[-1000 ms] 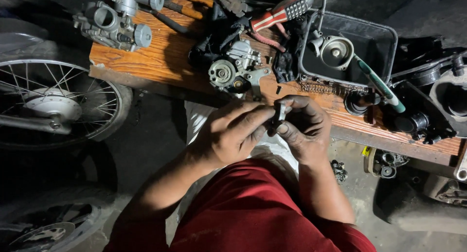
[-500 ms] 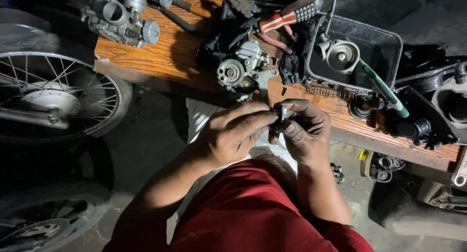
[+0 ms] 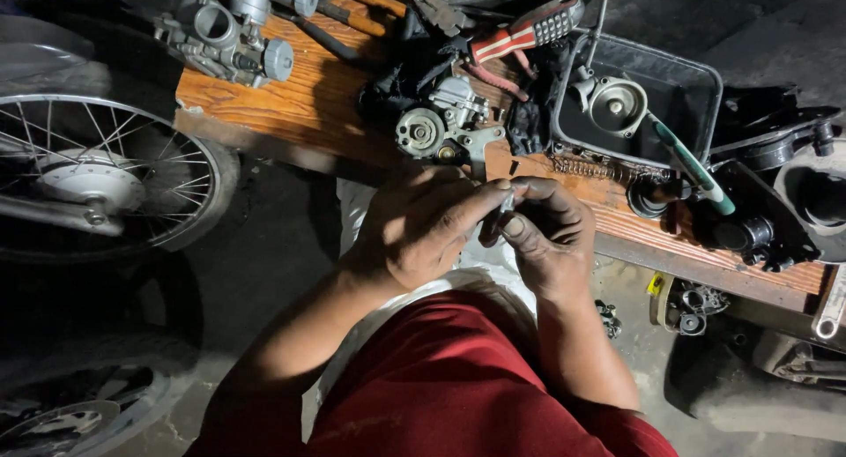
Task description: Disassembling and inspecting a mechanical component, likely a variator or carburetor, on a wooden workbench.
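Both of my hands meet in front of a wooden bench [image 3: 291,100]. My left hand [image 3: 421,223] and my right hand [image 3: 546,241] pinch a small slim metal part [image 3: 504,208] between their fingertips, just below the bench edge. The part is mostly hidden by my fingers. A small engine assembly [image 3: 438,126] with a round metal face lies on the bench right above my hands. A coil spring [image 3: 589,168] lies on the wood to the right of it.
A carburettor [image 3: 231,27] sits at the bench's left end. A red-handled tool [image 3: 527,32] and a black tray [image 3: 696,94] holding a round metal cup [image 3: 617,100] and a green-handled tool [image 3: 692,164] lie behind. A spoked wheel [image 3: 106,179] stands left.
My hands stay together on the small part, with the fingers shifting slightly on it. The view has moved a little, nothing on the bench has moved.
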